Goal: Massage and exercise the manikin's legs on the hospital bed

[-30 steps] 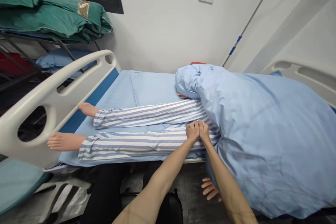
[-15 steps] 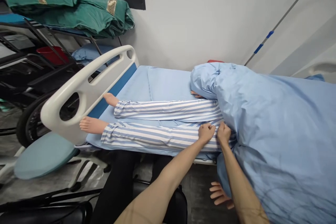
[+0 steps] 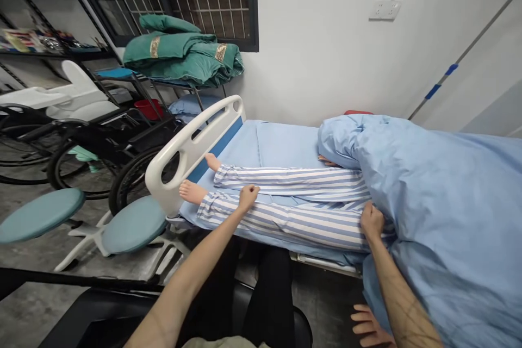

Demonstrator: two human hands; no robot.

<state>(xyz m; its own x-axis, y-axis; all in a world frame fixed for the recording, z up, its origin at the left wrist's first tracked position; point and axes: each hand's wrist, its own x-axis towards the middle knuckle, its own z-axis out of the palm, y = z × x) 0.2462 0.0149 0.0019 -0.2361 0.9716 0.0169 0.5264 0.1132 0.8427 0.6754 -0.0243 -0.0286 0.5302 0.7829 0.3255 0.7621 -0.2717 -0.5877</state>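
Observation:
A figure, which looks like a care manikin, lies on a bed in blue-and-white striped trousers (image 3: 293, 218), its bare foot (image 3: 192, 192) towards the footboard. Over the lower leg of the nearer trouser leg is my left hand (image 3: 248, 197), closed in a fist with nothing visible in it. My right hand (image 3: 372, 220) is also a fist, at the upper thigh beside the edge of a light blue quilt (image 3: 444, 190). The quilt hides the figure's upper body. One of the figure's hands (image 3: 371, 327) hangs below the bed's near side, fingers spread.
The white footboard (image 3: 196, 144) stands at the bed's left end. Round blue-green stool seats (image 3: 134, 224) and a wheelchair (image 3: 138, 174) are at the left. Green folded bedding (image 3: 183, 57) lies by the window. A pole (image 3: 465, 57) leans at the right wall.
My left hand has moved left along the nearer leg, from beside my right hand to the lower leg. My right fist stays by the quilt's edge. The head view has shifted up and left.

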